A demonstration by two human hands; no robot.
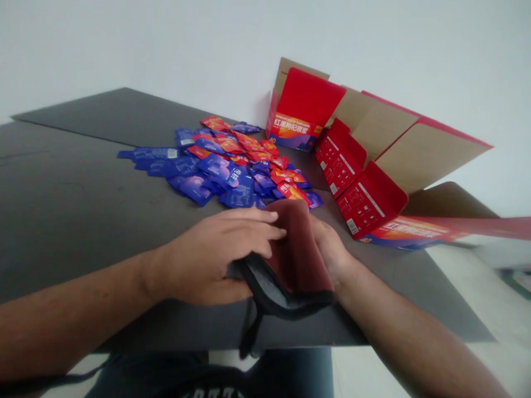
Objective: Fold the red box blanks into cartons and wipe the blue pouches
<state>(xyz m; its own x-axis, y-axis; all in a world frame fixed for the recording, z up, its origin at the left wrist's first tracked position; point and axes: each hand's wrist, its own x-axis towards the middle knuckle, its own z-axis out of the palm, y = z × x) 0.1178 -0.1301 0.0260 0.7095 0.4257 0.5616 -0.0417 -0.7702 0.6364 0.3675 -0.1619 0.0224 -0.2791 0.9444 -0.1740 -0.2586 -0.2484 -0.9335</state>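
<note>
Above the table's near edge I hold a maroon cloth piece (296, 249) with black edging and a grey inner side. It looks like a folded pouch or cover, but its exact kind is unclear. My left hand (215, 254) grips its left edge, with fingers over the maroon face and thumb below. From the right, my right hand (332, 246) is wrapped around the other side, its fingers mostly hidden behind the cloth. A black strap (251, 331) dangles under it. Just beyond lies a pile of blue sachets (240, 188) and red sachets (249, 141).
Open red cartons (305, 110) with raised brown-lined flaps stand at the back right of the dark grey table (83, 204). More red boxes (365, 202) sit nearer on the right, one flap jutting past the table edge. A pale wall (186, 50) rises behind.
</note>
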